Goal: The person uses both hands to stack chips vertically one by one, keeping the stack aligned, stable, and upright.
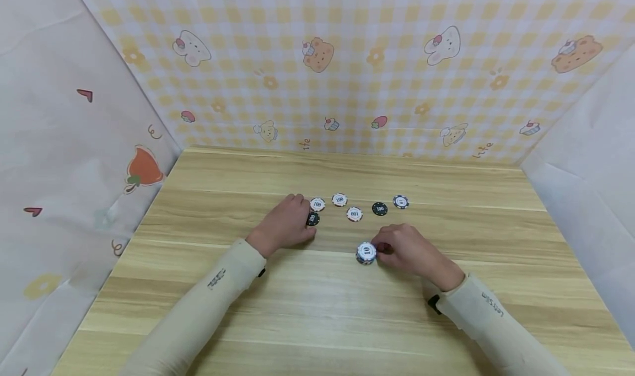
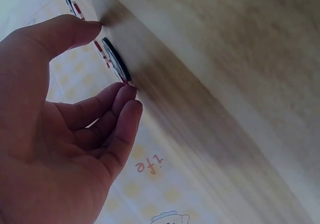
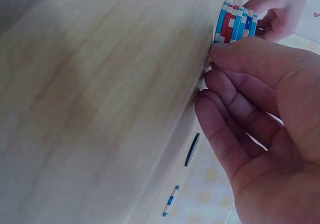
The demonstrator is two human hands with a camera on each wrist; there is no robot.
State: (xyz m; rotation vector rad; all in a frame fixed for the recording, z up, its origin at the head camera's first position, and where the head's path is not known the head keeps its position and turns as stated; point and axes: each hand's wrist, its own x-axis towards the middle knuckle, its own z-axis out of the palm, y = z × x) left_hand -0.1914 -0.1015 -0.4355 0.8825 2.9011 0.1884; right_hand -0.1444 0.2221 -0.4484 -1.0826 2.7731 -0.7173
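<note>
My left hand point(image 1: 286, 224) is spread around a black poker chip point(image 1: 313, 219) marked 100, which lies flat. In the left wrist view, the fingertips are by one edge of the black chip point(image 2: 116, 59), while the thumb is a little apart from the other edge. Just behind it lies a white chip point(image 1: 317, 204). On the other side, my right hand point(image 1: 404, 248) rests beside a stack of poker chips point(image 1: 366, 253) with a white-faced 10 on top. The right wrist view shows its blue, red and white edges point(image 3: 234, 24); the fingers are loosely bent, not around the stack.
Behind the hands lie two more white chips, one farther back point(image 1: 339, 199) and one nearer point(image 1: 354, 214). To their right are another black chip point(image 1: 380, 209) and a blue-edged chip point(image 1: 401, 202). A checked cloth point(image 1: 347, 89) hangs behind the wooden table point(image 1: 297, 321).
</note>
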